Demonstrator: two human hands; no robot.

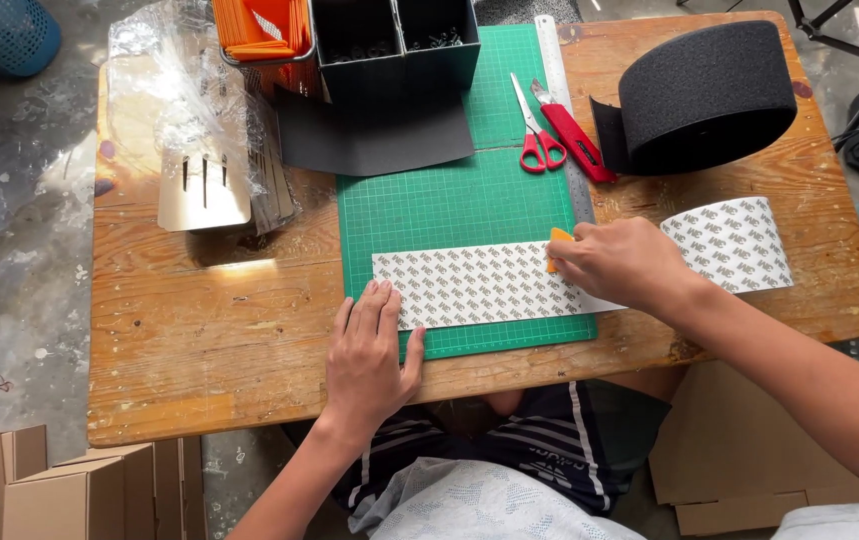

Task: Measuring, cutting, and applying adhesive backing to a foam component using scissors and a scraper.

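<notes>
The left hand (369, 350) lies flat, palm down, fingers together and stretched out, its fingertips pressing the near left corner of a long strip of white backing sheet (469, 285) printed with a small repeating grey mark. It grips nothing; it only holds the sheet down. The right hand (621, 262) comes in from the right with the forearm angled across the tabletop's (199, 340) near right corner, knuckles up, fingers curled closed around a small orange tool (559, 243), of which only the top edge shows above the sheet.

The strip lies lengthwise across the near part of a green cutting mat (449, 200) with a fine grid, and runs on to the right under the right hand into a roll of the same printed sheet (734, 243) resting on the bare wood. Behind that roll stands a wide roll of black fuzzy tape (709, 95). Red-handled scissors (537, 135) and a red utility knife (574, 135) lie at the mat's far right, beside a metal ruler (561, 100) along the mat's edge. At the mat's far end sits a dark box with two compartments (394, 45) on a black sheet (374, 135), with an orange item in a wire basket (259, 30) to its left, next to crumpled clear plastic wrap (174, 90). Flattened brown cardboard boxes (59, 485) lie on the floor at lower left.
</notes>
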